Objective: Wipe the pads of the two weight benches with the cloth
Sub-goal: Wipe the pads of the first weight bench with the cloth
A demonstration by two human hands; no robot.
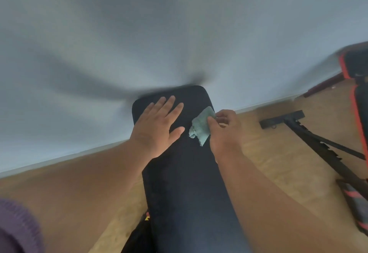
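Right hand grip on cloth, black pad

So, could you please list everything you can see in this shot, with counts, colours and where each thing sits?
bench pad: one, black, centre, running from the bottom edge up to the wall
cloth: one, pale green, on the pad's right edge, near its far end
second bench: one, black with red trim, far right; its black frame lies on the floor
floor: wood-coloured
wall: pale grey, with white skirting
sleeve: one, purple, bottom left
left hand: open, flat on the pad
right hand: pinching the cloth
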